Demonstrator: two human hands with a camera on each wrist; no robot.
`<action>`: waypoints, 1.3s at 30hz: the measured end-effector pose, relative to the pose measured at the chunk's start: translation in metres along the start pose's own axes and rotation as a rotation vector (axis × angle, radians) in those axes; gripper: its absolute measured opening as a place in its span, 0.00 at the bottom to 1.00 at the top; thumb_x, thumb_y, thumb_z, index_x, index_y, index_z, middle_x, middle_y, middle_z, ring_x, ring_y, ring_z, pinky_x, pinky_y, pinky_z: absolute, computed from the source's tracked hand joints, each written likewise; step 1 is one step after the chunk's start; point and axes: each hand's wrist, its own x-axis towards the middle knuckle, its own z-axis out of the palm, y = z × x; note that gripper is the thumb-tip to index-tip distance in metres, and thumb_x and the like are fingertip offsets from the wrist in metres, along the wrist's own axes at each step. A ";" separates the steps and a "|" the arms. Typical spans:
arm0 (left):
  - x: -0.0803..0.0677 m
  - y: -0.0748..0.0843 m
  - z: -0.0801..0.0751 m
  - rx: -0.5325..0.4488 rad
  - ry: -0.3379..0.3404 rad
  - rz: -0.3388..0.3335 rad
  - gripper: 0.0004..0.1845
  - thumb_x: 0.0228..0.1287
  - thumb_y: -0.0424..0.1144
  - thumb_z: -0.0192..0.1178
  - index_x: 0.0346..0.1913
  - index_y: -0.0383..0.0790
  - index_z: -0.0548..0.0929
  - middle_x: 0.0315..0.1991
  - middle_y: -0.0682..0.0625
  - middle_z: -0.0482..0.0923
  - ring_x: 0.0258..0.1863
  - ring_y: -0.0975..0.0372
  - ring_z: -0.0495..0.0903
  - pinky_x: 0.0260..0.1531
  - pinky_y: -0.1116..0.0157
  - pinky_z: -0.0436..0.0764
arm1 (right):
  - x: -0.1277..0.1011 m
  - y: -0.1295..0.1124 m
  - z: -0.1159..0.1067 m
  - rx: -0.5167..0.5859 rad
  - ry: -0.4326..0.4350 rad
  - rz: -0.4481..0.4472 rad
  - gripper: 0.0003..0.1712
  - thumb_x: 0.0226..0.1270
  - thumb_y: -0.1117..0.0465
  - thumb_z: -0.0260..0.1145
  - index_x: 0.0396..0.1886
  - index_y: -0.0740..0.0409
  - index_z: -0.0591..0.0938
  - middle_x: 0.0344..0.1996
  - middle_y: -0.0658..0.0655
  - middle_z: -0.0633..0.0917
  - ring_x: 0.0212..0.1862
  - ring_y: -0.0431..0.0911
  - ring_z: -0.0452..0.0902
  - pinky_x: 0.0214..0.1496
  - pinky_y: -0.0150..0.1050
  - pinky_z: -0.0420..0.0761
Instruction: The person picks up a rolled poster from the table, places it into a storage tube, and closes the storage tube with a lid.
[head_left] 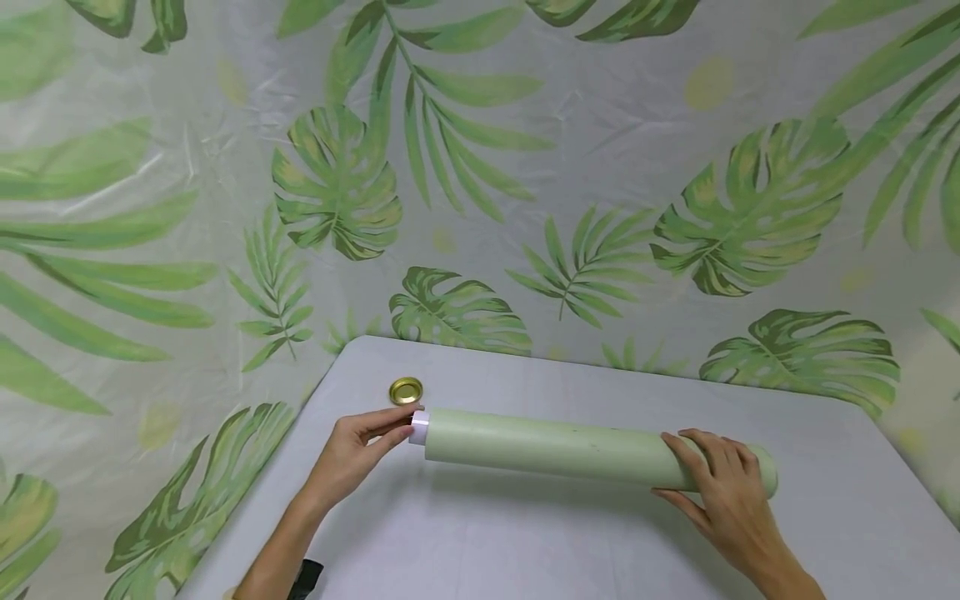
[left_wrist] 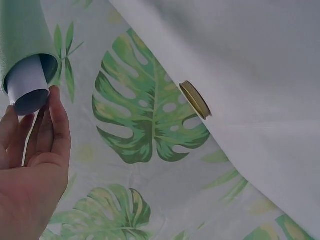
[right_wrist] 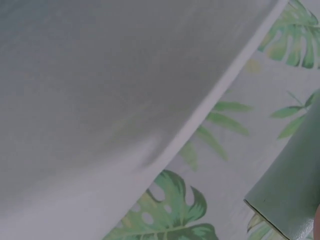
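Green tube [head_left: 540,446] between hands [head_left: 354,454] [head_left: 723,483] — right gripping it, left pinching white roll [head_left: 419,427].

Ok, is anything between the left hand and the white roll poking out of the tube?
Nothing visible: the left hand pinches the roll by the tube. The lid lies on the table beyond that hand, out of the way.

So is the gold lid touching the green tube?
Apart. The left wrist view shows the lid well away from the tube, with leaf print between.

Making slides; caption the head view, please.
Left hand holds a white roll protruding from a green tube gripped by the right hand.
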 end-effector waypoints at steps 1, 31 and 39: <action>0.000 0.000 0.001 -0.002 -0.002 0.005 0.20 0.73 0.36 0.64 0.65 0.37 0.83 0.61 0.42 0.85 0.57 0.72 0.83 0.54 0.74 0.82 | 0.000 0.000 0.000 0.002 0.002 0.000 0.43 0.74 0.27 0.51 0.62 0.59 0.82 0.52 0.67 0.83 0.50 0.61 0.76 0.54 0.59 0.68; -0.002 0.000 0.014 0.072 0.046 -0.036 0.17 0.68 0.42 0.70 0.58 0.47 0.89 0.54 0.51 0.89 0.49 0.60 0.90 0.50 0.68 0.85 | 0.006 -0.005 0.001 0.004 0.023 -0.017 0.43 0.75 0.27 0.51 0.63 0.60 0.82 0.51 0.67 0.83 0.51 0.61 0.76 0.53 0.59 0.67; -0.002 0.001 0.006 0.104 0.033 -0.081 0.18 0.70 0.46 0.68 0.60 0.50 0.87 0.55 0.53 0.89 0.51 0.65 0.88 0.53 0.65 0.85 | 0.004 -0.002 -0.003 -0.001 0.003 0.001 0.44 0.74 0.27 0.51 0.63 0.61 0.81 0.51 0.67 0.83 0.50 0.62 0.76 0.53 0.60 0.67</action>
